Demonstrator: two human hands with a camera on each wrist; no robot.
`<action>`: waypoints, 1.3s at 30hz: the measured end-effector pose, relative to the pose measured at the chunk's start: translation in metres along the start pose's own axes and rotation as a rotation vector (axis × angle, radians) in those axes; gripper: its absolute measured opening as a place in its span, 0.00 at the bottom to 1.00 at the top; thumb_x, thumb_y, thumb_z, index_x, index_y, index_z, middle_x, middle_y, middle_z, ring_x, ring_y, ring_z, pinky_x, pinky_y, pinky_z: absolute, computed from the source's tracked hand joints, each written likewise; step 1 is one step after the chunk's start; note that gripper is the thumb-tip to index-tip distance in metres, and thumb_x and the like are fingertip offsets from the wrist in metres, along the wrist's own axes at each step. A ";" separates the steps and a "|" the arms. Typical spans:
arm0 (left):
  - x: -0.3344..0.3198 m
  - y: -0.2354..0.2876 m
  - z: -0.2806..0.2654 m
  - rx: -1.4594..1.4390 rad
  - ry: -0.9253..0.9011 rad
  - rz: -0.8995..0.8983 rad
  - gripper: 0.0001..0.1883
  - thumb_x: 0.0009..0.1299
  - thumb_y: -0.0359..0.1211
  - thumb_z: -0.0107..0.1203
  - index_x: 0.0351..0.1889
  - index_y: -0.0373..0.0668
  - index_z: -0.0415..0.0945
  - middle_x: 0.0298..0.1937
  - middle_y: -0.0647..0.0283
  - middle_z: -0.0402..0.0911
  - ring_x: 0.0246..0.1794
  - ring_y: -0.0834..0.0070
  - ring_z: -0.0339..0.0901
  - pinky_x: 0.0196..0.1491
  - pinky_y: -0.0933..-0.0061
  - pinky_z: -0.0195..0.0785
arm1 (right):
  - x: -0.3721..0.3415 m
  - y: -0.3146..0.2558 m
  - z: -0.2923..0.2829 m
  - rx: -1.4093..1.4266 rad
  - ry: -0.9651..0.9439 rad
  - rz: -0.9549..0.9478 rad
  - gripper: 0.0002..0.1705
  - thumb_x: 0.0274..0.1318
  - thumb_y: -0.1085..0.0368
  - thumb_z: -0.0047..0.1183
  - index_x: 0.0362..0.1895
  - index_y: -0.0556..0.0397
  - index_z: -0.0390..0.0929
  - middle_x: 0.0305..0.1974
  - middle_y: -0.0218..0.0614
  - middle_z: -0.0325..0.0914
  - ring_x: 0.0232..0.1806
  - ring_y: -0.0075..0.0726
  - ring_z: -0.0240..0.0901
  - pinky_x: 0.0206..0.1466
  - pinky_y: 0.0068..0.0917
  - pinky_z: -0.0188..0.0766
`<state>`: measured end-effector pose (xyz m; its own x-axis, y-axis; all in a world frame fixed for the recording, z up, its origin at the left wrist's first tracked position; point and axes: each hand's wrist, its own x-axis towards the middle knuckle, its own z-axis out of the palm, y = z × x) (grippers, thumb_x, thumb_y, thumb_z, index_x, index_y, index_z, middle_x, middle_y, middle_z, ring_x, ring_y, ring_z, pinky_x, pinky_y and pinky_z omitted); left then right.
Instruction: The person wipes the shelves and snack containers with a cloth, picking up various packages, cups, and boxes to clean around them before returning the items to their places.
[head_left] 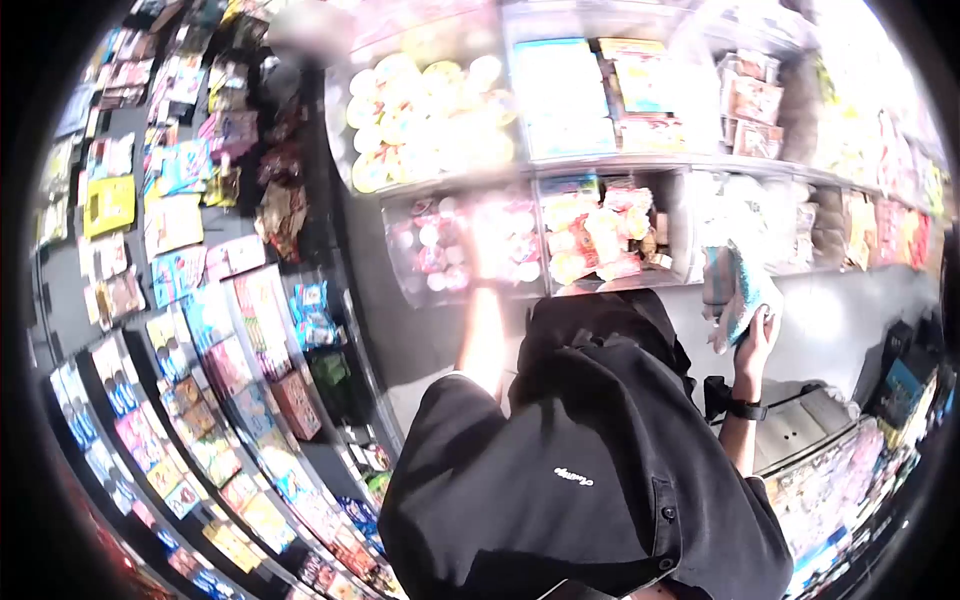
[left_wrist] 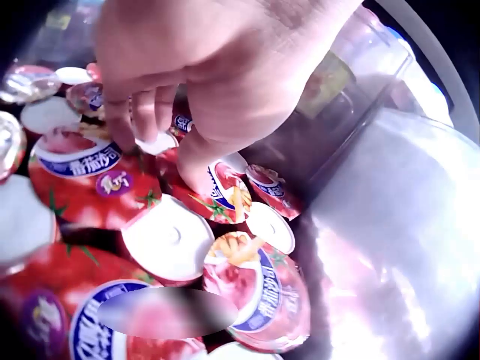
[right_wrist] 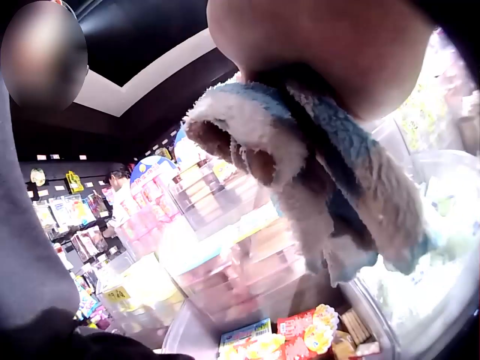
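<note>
My left hand [left_wrist: 202,67] reaches down among red cups with white lids and blue labels, its thumb and fingers around one red cup [left_wrist: 217,191]. Part of that cup is hidden beneath the hand. In the head view the left hand [head_left: 485,265] is washed out by glare over the clear bin [head_left: 420,285] of these cups. Off to the right, my right hand [head_left: 760,335] grips a fluffy blue and white cloth [head_left: 747,295]. The same cloth [right_wrist: 285,142] hangs in folds below the right hand [right_wrist: 322,45] in the right wrist view.
Beside the cups is a compartment of red and yellow packets [head_left: 600,235]. Behind them stand bins of yellow-lidded items [head_left: 400,120] and flat packs [head_left: 560,90]. Shelves of packaged goods [head_left: 170,220] run along the left. A person [right_wrist: 120,191] stands in the background of the right wrist view.
</note>
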<state>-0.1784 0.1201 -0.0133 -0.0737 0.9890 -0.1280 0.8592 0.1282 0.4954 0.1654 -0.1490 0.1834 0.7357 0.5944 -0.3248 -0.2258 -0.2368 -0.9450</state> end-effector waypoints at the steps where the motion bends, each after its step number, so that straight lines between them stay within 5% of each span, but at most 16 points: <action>1: 0.001 0.002 0.002 0.029 -0.020 0.020 0.23 0.54 0.31 0.61 0.45 0.36 0.63 0.46 0.50 0.68 0.47 0.56 0.67 0.48 0.62 0.66 | -0.002 -0.006 0.004 0.009 0.016 0.033 0.15 0.66 0.64 0.37 0.53 0.59 0.64 0.44 0.37 0.71 0.43 0.27 0.68 0.47 0.26 0.65; 7: 0.015 -0.019 0.011 0.021 -0.184 0.124 0.28 0.51 0.30 0.66 0.46 0.33 0.63 0.47 0.44 0.68 0.49 0.49 0.66 0.55 0.54 0.59 | 0.009 -0.008 -0.007 -0.007 -0.047 -0.050 0.17 0.63 0.65 0.39 0.54 0.58 0.63 0.46 0.33 0.70 0.48 0.25 0.64 0.51 0.25 0.62; 10: 0.023 -0.027 0.016 -0.275 -0.181 0.281 0.19 0.59 0.27 0.59 0.46 0.34 0.66 0.43 0.50 0.74 0.42 0.64 0.74 0.45 0.67 0.68 | 0.022 -0.016 -0.008 0.118 -0.006 -0.075 0.18 0.64 0.63 0.40 0.55 0.58 0.63 0.47 0.34 0.71 0.49 0.24 0.65 0.51 0.26 0.64; 14: -0.037 0.124 -0.066 -0.437 -0.372 0.223 0.08 0.65 0.27 0.52 0.41 0.34 0.71 0.34 0.62 0.75 0.35 0.77 0.72 0.40 0.77 0.68 | 0.045 -0.032 -0.035 0.457 -0.103 -0.011 0.20 0.62 0.62 0.42 0.56 0.59 0.63 0.46 0.35 0.71 0.45 0.27 0.69 0.50 0.27 0.68; 16: -0.061 0.165 -0.064 -0.629 -0.439 0.241 0.08 0.66 0.27 0.51 0.41 0.34 0.71 0.33 0.65 0.74 0.33 0.81 0.70 0.38 0.79 0.66 | 0.061 -0.023 -0.071 0.271 -0.109 -0.042 0.19 0.61 0.63 0.42 0.53 0.59 0.67 0.47 0.36 0.72 0.47 0.29 0.69 0.51 0.27 0.67; 18: -0.097 0.230 -0.069 -0.680 -0.512 0.226 0.06 0.65 0.26 0.52 0.39 0.35 0.72 0.32 0.67 0.74 0.31 0.84 0.68 0.38 0.83 0.64 | 0.077 -0.027 -0.099 0.643 -0.034 0.234 0.19 0.61 0.62 0.42 0.52 0.59 0.68 0.47 0.37 0.72 0.47 0.32 0.69 0.53 0.28 0.66; 20: -0.126 0.274 -0.047 -0.781 -0.608 0.223 0.07 0.64 0.26 0.54 0.39 0.37 0.73 0.32 0.70 0.74 0.31 0.86 0.69 0.34 0.84 0.64 | 0.096 -0.040 -0.122 0.850 -0.004 0.280 0.18 0.62 0.63 0.41 0.52 0.61 0.68 0.46 0.38 0.73 0.45 0.33 0.71 0.51 0.31 0.69; 22: -0.149 0.312 -0.013 -0.541 -0.620 0.430 0.09 0.63 0.26 0.55 0.40 0.39 0.73 0.31 0.71 0.74 0.29 0.87 0.69 0.32 0.85 0.64 | 0.117 -0.006 -0.185 0.321 0.002 0.072 0.15 0.59 0.68 0.45 0.50 0.57 0.70 0.46 0.37 0.74 0.46 0.32 0.71 0.51 0.28 0.68; 24: -0.173 0.347 0.025 -0.649 -0.631 0.331 0.12 0.61 0.27 0.57 0.43 0.38 0.72 0.30 0.71 0.73 0.28 0.88 0.68 0.31 0.86 0.63 | 0.141 0.011 -0.228 0.330 -0.038 -0.033 0.16 0.58 0.68 0.45 0.51 0.57 0.69 0.47 0.36 0.74 0.46 0.31 0.71 0.50 0.27 0.68; 25: -0.181 0.370 0.031 -0.512 -0.684 0.268 0.18 0.60 0.25 0.55 0.49 0.38 0.69 0.38 0.59 0.75 0.37 0.75 0.72 0.43 0.75 0.67 | 0.150 0.018 -0.250 0.166 -0.016 -0.105 0.17 0.59 0.67 0.45 0.52 0.57 0.69 0.48 0.37 0.73 0.47 0.31 0.70 0.51 0.27 0.67; 26: -0.184 0.370 0.060 -0.432 -0.519 0.479 0.25 0.56 0.26 0.58 0.54 0.38 0.67 0.48 0.52 0.72 0.51 0.64 0.69 0.55 0.64 0.61 | 0.158 0.025 -0.271 -0.059 -0.008 -0.199 0.18 0.60 0.66 0.44 0.53 0.57 0.68 0.49 0.38 0.72 0.48 0.32 0.70 0.52 0.26 0.67; 27: -0.186 0.383 0.073 -0.331 -0.472 0.534 0.25 0.55 0.27 0.59 0.53 0.38 0.67 0.49 0.51 0.71 0.52 0.62 0.67 0.56 0.63 0.60 | 0.166 0.028 -0.289 -0.202 -0.008 -0.282 0.18 0.60 0.65 0.44 0.54 0.57 0.67 0.50 0.39 0.71 0.50 0.33 0.69 0.53 0.26 0.66; 28: -0.190 0.395 0.084 -0.233 -0.430 0.587 0.25 0.54 0.27 0.59 0.52 0.38 0.68 0.50 0.50 0.70 0.53 0.61 0.66 0.56 0.61 0.59 | 0.164 0.005 -0.302 -0.802 0.003 -0.443 0.19 0.61 0.64 0.43 0.55 0.57 0.66 0.52 0.40 0.70 0.52 0.34 0.67 0.55 0.27 0.64; 34: -0.205 0.429 0.146 0.257 -0.322 0.797 0.27 0.52 0.29 0.57 0.53 0.39 0.68 0.60 0.46 0.60 0.63 0.50 0.52 0.62 0.50 0.47 | 0.220 -0.009 -0.366 -0.617 -0.050 -0.222 0.21 0.61 0.62 0.42 0.56 0.58 0.66 0.53 0.42 0.69 0.55 0.40 0.65 0.57 0.32 0.62; 37: -0.205 0.423 0.175 0.400 -0.291 0.850 0.25 0.54 0.27 0.53 0.54 0.39 0.68 0.61 0.47 0.59 0.63 0.52 0.54 0.62 0.46 0.48 | 0.235 -0.009 -0.385 -0.749 -0.047 -0.344 0.20 0.59 0.64 0.45 0.54 0.59 0.68 0.51 0.43 0.71 0.51 0.39 0.67 0.55 0.31 0.63; 39: -0.209 0.426 0.179 0.386 -0.255 0.777 0.23 0.55 0.28 0.52 0.52 0.39 0.69 0.58 0.48 0.61 0.60 0.53 0.57 0.60 0.44 0.50 | 0.244 0.000 -0.395 -0.560 -0.017 -0.247 0.19 0.57 0.65 0.46 0.52 0.59 0.70 0.48 0.44 0.73 0.49 0.41 0.70 0.54 0.32 0.64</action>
<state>0.2934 -0.0453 0.0709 0.6733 0.7342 -0.0865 0.7333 -0.6483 0.2049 0.5969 -0.3077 0.1197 0.7123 0.6941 -0.1037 0.3237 -0.4560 -0.8290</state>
